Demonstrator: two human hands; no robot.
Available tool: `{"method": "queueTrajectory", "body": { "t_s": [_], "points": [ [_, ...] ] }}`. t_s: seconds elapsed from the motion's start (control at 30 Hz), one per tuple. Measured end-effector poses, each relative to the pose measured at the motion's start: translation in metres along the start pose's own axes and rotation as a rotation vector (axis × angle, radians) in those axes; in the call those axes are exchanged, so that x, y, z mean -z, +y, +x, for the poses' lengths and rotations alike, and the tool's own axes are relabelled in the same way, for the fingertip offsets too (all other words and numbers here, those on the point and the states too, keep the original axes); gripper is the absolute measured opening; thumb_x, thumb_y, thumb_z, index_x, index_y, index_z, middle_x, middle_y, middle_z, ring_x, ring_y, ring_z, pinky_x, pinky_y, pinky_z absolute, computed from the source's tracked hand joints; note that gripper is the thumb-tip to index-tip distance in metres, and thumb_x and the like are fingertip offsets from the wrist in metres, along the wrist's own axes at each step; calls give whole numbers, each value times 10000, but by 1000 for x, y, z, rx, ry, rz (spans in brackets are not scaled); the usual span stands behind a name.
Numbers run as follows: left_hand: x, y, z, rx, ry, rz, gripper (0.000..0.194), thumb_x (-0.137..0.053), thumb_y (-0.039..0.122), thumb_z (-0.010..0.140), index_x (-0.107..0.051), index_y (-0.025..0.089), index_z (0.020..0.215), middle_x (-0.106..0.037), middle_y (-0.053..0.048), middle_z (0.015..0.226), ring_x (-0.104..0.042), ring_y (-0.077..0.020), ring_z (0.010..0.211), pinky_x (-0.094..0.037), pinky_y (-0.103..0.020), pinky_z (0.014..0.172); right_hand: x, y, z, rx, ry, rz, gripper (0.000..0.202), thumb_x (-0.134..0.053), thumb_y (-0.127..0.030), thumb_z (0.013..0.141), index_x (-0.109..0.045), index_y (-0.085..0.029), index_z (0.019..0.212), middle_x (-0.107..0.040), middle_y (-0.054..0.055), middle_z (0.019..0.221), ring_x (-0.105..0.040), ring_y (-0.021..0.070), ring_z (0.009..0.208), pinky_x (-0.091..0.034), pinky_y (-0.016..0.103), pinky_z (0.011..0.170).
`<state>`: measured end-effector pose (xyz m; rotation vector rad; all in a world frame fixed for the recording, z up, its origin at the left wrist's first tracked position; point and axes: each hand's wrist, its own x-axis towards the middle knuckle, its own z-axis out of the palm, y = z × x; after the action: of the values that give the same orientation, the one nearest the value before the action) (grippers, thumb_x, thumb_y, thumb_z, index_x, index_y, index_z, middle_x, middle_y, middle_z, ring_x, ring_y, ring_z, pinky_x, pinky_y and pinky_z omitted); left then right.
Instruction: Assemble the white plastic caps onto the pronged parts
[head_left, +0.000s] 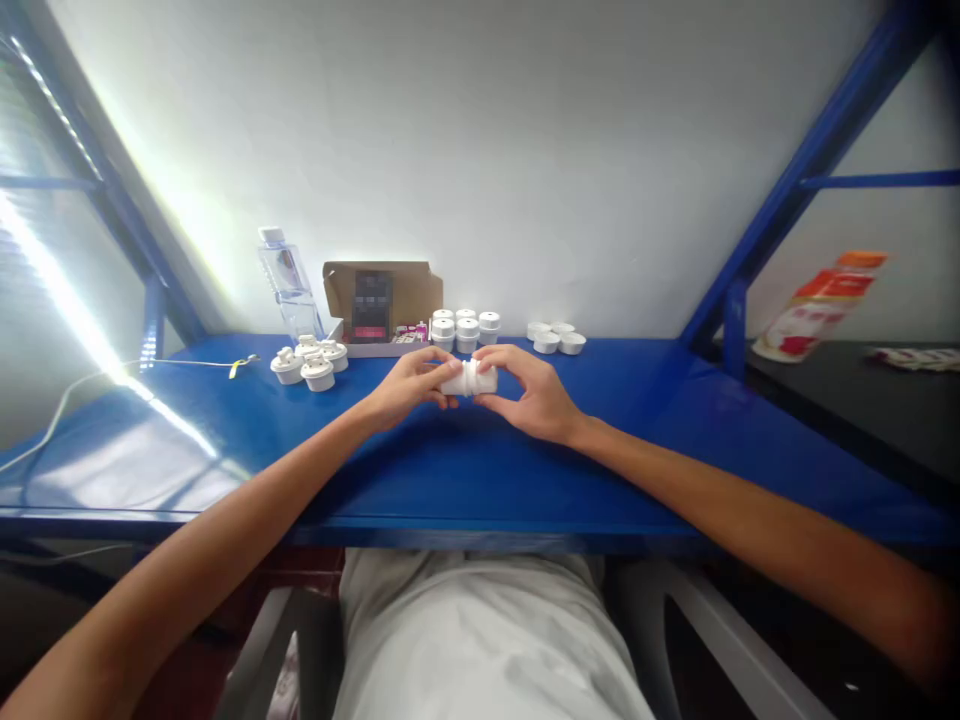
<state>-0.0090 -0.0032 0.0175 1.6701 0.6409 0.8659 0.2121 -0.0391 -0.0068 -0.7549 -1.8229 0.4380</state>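
A white cylindrical part (470, 379) lies on its side between my two hands, just above the blue table (465, 480). My left hand (409, 387) is closed on its left end, fingers on top and below. The right end is pinched by my right hand (531, 395), thumb beneath and fingers over it. A ridged ring shows around the part's middle. Behind my hands stand several white capped pieces (466, 330). White pieces with fittings on top (317, 373) sit to the left, and small white cups (572, 343) are to the right.
An open cardboard box (420, 290) holds a dark item (373, 302) near the wall. A clear bottle (289, 285) stands left of it. A white cable (161, 362) crosses the table's left side. Blue frame posts rise at both sides. An orange-capped bottle (817, 308) is at the far right.
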Motion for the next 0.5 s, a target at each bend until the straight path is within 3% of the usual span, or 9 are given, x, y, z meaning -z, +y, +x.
{"method": "queueTrajectory", "body": {
  "t_s": [0.07, 0.2, 0.27, 0.37, 0.43, 0.5],
  "points": [
    [-1, -1, 0, 29, -16, -65, 445, -735, 540, 858, -615, 146, 1024, -692, -56, 858, -680, -159, 734, -537, -286, 686, -1, -2, 0, 65, 3, -23, 360, -841, -392, 780, -680, -237, 1062, -713, 81, 1222, -669, 285, 1192, -531, 463, 1084],
    [-4, -1, -1, -108, 41, -49, 439, -886, 357, 729, -613, 170, 1017, -698, -43, 1018, -675, -162, 904, -541, -297, 839, -3, 0, 1, -216, 39, 107, 502, -861, -456, 748, -633, -223, 1130, -753, 72, 1042, -755, 258, 899, -642, 428, 845],
    [-6, -1, -1, -133, 59, -21, 493, -923, 291, 668, -603, 180, 1027, -693, -25, 1009, -668, -153, 897, -537, -285, 837, -3, 3, 1, -273, 35, 121, 540, -862, -471, 744, -628, -224, 1162, -753, 71, 1039, -757, 248, 818, -651, 422, 787],
    [-5, 0, -2, -76, 38, -38, 531, -930, 293, 648, -590, 176, 1040, -708, -29, 960, -689, -157, 817, -547, -289, 782, 1, 2, 1, -126, 15, 78, 488, -849, -427, 771, -648, -241, 1174, -732, 68, 1132, -751, 263, 942, -636, 423, 872],
    [-4, 3, -2, 11, 2, -58, 451, -865, 408, 742, -594, 153, 997, -716, -52, 863, -701, -171, 720, -546, -296, 703, 4, -2, 1, 14, -3, 43, 401, -829, -402, 795, -670, -247, 1129, -715, 70, 1195, -716, 278, 1089, -606, 427, 958],
    [-3, 5, -2, 88, -42, -52, 437, -726, 542, 859, -605, 131, 949, -696, -63, 746, -686, -179, 622, -525, -296, 617, 6, -5, 1, 58, -25, 22, 395, -845, -415, 775, -677, -244, 1089, -715, 71, 1194, -711, 279, 1092, -603, 425, 956]
  ]
}}
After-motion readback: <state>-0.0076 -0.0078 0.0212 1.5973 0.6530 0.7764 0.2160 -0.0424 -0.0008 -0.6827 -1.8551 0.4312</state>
